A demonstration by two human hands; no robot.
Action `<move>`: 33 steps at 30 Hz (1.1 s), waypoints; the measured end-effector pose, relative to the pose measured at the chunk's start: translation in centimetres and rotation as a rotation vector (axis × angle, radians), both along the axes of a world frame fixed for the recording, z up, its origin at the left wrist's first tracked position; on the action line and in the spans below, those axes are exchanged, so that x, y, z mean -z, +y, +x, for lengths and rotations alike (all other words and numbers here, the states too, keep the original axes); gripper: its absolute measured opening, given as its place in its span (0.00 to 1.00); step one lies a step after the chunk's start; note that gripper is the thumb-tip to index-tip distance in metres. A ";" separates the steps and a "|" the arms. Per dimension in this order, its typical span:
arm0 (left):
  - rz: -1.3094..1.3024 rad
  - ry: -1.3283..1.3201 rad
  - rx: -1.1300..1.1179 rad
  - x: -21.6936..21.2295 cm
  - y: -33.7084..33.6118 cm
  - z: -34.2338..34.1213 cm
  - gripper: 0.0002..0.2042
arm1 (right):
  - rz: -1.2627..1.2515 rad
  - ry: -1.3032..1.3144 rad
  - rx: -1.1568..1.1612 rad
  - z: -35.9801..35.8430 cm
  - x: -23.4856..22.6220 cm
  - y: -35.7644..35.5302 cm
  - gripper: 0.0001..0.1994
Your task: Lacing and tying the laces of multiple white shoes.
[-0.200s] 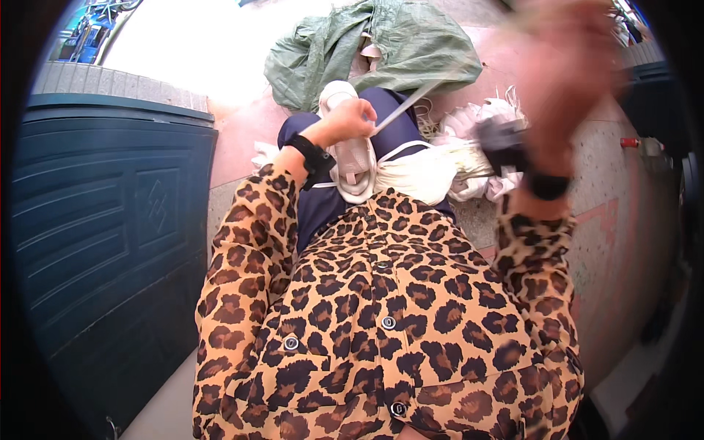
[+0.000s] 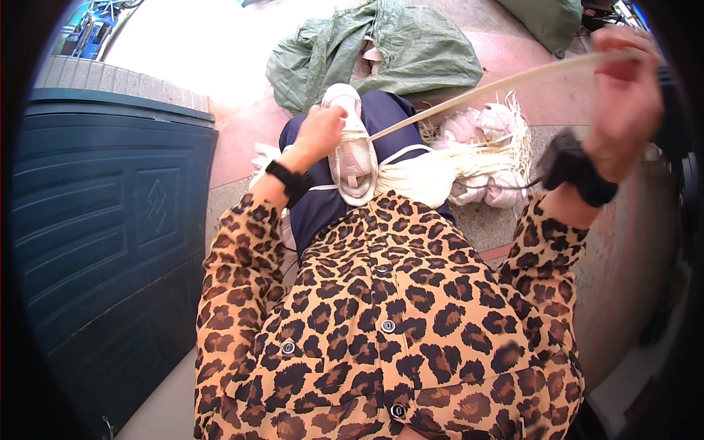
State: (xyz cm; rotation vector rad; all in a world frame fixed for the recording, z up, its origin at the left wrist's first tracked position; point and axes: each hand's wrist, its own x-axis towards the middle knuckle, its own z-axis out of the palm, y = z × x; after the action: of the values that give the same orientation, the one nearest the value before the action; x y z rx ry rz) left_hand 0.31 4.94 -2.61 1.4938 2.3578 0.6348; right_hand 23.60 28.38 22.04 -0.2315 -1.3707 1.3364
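Observation:
A pale pink and white sneaker (image 2: 352, 167) lies on my lap between my thighs, its toe pointing away from me. My left hand (image 2: 321, 136) is closed on the shoe's left side, the fingers curled over its upper. From the eyelets a flat cream shoelace (image 2: 499, 88) runs taut up to the right. My right hand (image 2: 627, 99), raised far out to the right, has its fingers closed around the lace's other end. Beside the shoe, a thick bundle of cream laces (image 2: 416, 178) lies over my right thigh, its loose ends trailing off to the right.
Several pale pink shoes (image 2: 473, 126) lie heaped on the floor at my right. Ahead of my knees sits a green woven sack (image 2: 418, 55) with shoes showing in its opening. Another green sack (image 2: 546, 22) stands farther right. A dark blue panelled door (image 2: 110, 198) borders my left.
My right hand has swung outward to the right, drawing the lace out longer. The left hand has shifted slightly left and down along the shoe.

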 end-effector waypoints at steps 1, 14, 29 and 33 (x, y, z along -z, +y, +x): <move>0.001 0.001 -0.003 0.0 -1.1 -0.4 0.10 | -0.167 -0.061 -0.228 -0.7 1.7 0.0 0.09; 0.041 -0.872 -0.252 -0.2 -4.1 -1.1 0.19 | -0.352 -1.127 -0.697 -9.9 25.6 -16.4 0.11; 0.112 -1.079 -0.473 -1.5 -4.1 -0.3 0.21 | 0.230 -1.228 -0.745 -10.8 22.8 -14.7 0.08; 0.101 -1.203 -0.480 -1.8 -3.8 -0.7 0.20 | -0.666 -0.167 -0.990 -5.5 12.5 -6.4 0.11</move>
State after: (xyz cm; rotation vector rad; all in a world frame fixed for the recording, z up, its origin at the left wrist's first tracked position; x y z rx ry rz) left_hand -0.37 1.15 -0.84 0.2731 1.6407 1.2944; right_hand 18.08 22.02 9.49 -0.0944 -1.1450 2.6459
